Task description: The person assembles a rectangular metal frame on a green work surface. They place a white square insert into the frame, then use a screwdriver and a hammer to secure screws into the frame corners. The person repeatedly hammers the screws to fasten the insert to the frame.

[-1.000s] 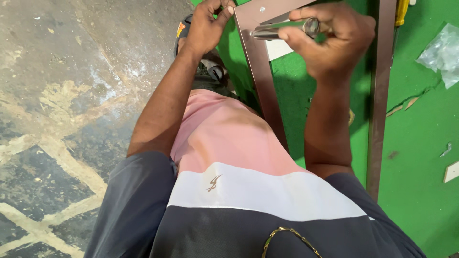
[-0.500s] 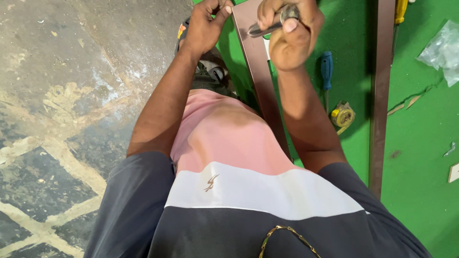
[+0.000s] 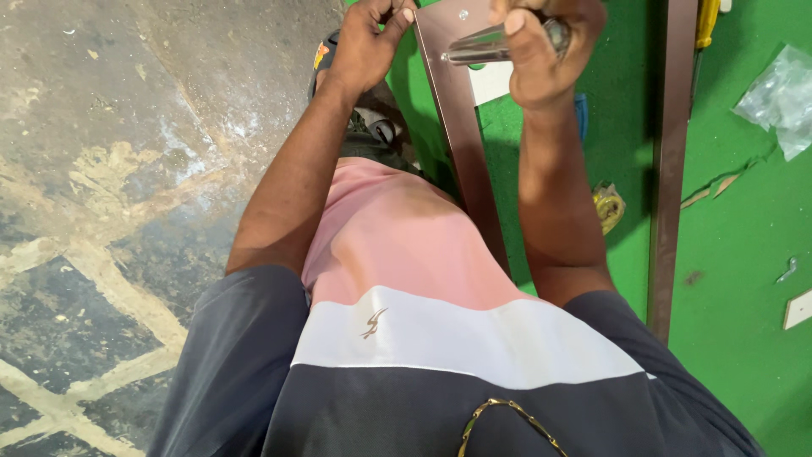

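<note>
Partly cropped – right hand (image 3: 545, 55) grips metal handle (image 3: 486, 46)

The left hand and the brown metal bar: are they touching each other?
Touching. The head view shows the left hand with its fingertips pinching the top corner of the brown metal bar, with no gap between them.

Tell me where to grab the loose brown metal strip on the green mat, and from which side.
Grip the brown strip at its bare middle, coming from its right side over the open green mat. It lies flat, long and narrow, so a pinch across its width should suit. The right forearm crowds its left side; its top end is cut off from view.
</note>
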